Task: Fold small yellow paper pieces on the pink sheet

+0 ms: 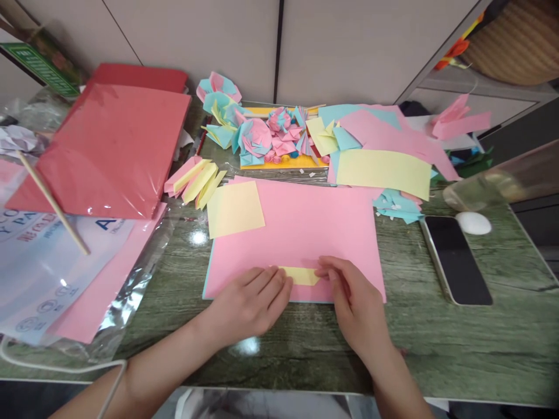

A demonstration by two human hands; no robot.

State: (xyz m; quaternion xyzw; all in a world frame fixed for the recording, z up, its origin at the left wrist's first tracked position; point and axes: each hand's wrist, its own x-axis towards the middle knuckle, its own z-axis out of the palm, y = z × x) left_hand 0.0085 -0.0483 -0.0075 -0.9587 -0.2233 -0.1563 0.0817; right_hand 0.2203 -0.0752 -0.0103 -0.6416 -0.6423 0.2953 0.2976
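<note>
A folded strip of yellow paper (300,276) lies near the front edge of a pink sheet of paper (301,227), its right end cut at a slant. My left hand (255,297) covers the strip's left end, fingers together and pressing on it. At the other end, my right hand (356,297) is closed, thumb and fingertips at the paper. A flat yellow square of paper (236,208) rests on the pink sheet's back left corner. Just beyond it are several folded pink and yellow paper strips (196,179). Blue paper peeks out beneath the pink sheet.
Behind lie folded paper flowers (257,137) and loose pink, blue and yellow sheets (384,171). A phone (456,259) and a white rounded object (474,223) are at right. Red paper packs (117,145), a wooden stick (55,203) and a white cable (65,369) are at left.
</note>
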